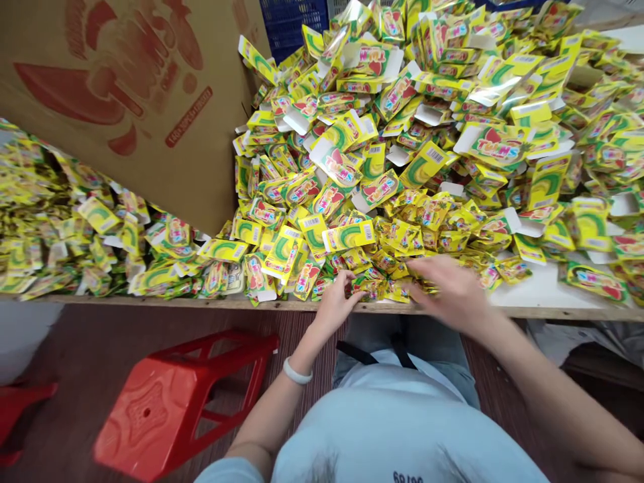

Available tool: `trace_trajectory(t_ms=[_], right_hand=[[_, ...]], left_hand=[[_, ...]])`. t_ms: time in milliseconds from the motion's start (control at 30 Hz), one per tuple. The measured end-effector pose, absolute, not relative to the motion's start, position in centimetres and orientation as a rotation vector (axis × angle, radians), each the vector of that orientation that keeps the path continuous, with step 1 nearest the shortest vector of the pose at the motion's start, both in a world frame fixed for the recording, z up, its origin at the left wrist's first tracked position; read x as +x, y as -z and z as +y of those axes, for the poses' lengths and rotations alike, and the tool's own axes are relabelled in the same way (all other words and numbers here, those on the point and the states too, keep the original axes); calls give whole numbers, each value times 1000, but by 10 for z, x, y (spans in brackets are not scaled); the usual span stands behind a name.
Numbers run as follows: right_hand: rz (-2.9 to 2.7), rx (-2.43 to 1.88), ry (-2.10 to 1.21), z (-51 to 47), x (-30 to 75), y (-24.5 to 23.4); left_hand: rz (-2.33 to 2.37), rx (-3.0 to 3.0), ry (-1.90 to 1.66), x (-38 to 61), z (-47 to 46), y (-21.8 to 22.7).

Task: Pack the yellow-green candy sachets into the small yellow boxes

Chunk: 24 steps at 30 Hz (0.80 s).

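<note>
My left hand (336, 296) is at the table's front edge, fingers curled and thumb held apart from them. Beside its fingertips lie small green and yellow candy packets (372, 285); none is plainly in its grasp. Motion smears my right hand (450, 292), which reaches over the shiny yellow candy packets (425, 215) just right of centre. Whether its fingers hold anything does not show. Around both hands spread small yellow and green printed cartons (347, 236), several with white flaps standing open.
Cartons (503, 144) heap high toward the back right. A large brown cardboard box (151, 168) leans over the pile at left. Blue crates (294, 23) stand behind. On the floor at left is a red plastic stool (145, 402). The wooden table edge (166, 302) runs before me.
</note>
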State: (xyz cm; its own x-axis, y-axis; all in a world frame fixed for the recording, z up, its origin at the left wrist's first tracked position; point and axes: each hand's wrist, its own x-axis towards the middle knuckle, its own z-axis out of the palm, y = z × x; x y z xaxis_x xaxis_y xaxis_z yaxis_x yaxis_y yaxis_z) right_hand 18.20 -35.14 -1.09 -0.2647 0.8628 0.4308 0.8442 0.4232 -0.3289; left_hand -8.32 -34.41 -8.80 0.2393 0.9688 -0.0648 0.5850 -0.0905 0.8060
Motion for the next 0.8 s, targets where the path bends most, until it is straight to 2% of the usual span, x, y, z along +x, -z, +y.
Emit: trace_trajectory(t_ms=[133, 267, 367, 500, 667, 800], right_hand=[[-2210, -1307, -534, -364, 113, 58], [-1472, -1335, -1131, -371, 108, 75], [-984, -1289, -1362, -374, 106, 76], [-929, -1253, -1370, -371, 98, 76], [-966, -1293, -1007, -369, 95, 79], [-920, -1302, -949, -373, 82, 76]], left_hand=[[1323, 1601, -826, -94, -348, 89], [1272, 1267, -981, -94, -354, 88], [1296, 1112, -1055, -87, -355, 87], [1278, 1104, -1044, -78, -350, 81], [1300, 1021, -1113, -67, -352, 75], [1349, 1040, -1201, -55, -359, 74]])
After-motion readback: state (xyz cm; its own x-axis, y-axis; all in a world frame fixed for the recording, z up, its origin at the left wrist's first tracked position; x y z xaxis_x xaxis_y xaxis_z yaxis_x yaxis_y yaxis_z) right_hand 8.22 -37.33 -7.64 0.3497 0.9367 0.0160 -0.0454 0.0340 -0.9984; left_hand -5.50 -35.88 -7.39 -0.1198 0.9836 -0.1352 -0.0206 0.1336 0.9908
